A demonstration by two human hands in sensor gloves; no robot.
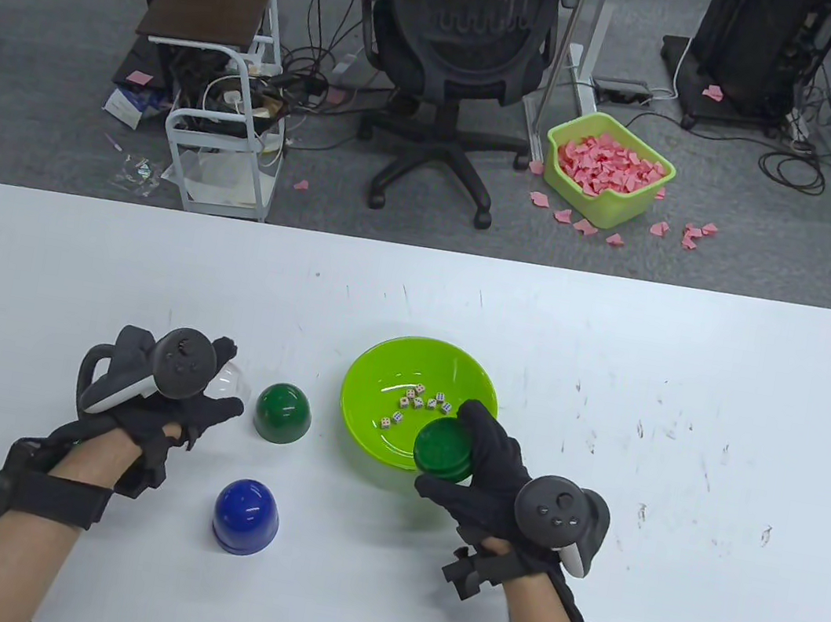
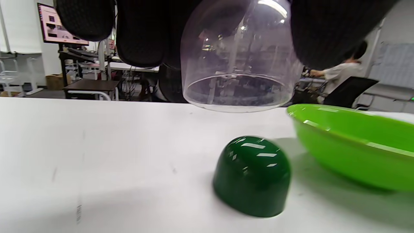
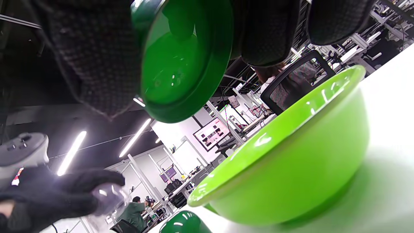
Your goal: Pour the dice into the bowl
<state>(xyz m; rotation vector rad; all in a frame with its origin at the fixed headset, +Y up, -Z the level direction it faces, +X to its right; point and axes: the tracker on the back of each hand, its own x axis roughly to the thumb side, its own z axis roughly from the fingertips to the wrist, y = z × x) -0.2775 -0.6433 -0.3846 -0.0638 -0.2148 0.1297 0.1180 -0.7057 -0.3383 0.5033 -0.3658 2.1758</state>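
Note:
A lime green bowl sits mid-table with several small white dice inside it. My right hand grips a dark green round base, tilted over the bowl's near rim; it also shows in the right wrist view above the bowl. My left hand holds a clear dome cup mouth down, a little above the table, left of the bowl. A dark green dome cup stands mouth down between my left hand and the bowl, also in the left wrist view.
A blue dome cup stands mouth down near the table's front, between my two arms. The white table ends at its far edge above the bowl; a black office chair and a bin of pink paper pieces are on the floor beyond.

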